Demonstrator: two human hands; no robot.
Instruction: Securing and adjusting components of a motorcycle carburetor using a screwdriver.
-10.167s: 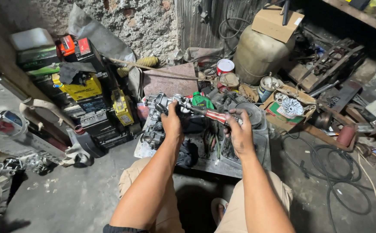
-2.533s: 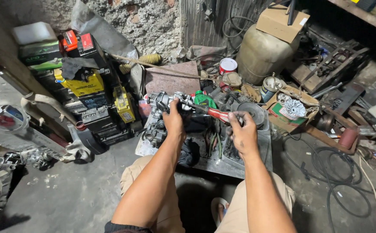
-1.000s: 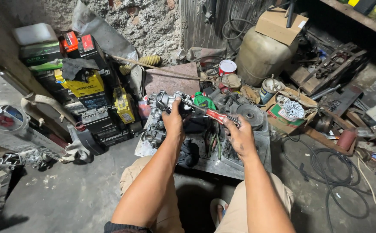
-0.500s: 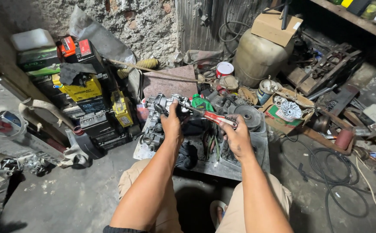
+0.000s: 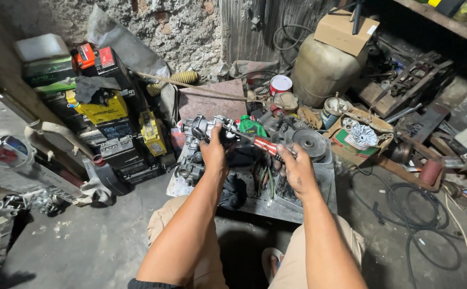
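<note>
Head view, one entry per item as I read it from here.

Left hand (image 5: 213,154): fingers wrapped around the top of a grey metal engine part (image 5: 195,143), which stands on a low metal tray (image 5: 319,184) in front of my knees. The hand is closed on the casting.

Right hand (image 5: 296,170): clamped on the red handle of a screwdriver (image 5: 263,144). The shaft runs up and left toward the left hand; the tip is hidden there, so I cannot tell what it touches.

Tray contents: a round grey pulley-like disc (image 5: 309,142) just beyond the right hand, a green plastic bottle (image 5: 251,126) behind the screwdriver, dark cables and greasy parts between the two forearms, probably wiring, though the view is too cluttered to be sure.

Left of the tray: a stack of vehicle batteries (image 5: 105,118), black, yellow and red-topped, leaning near the rough stone wall (image 5: 180,32). A yellow coil spring (image 5: 182,78) lies behind them.

Behind the tray: a red-and-white tin can (image 5: 281,84), a large beige plastic jerrycan (image 5: 322,69) with a cardboard box (image 5: 346,32) on top.

Right: an open carton holding a white finned part (image 5: 363,136), and a black cable loop (image 5: 421,214) on the concrete floor (image 5: 83,241).
</note>
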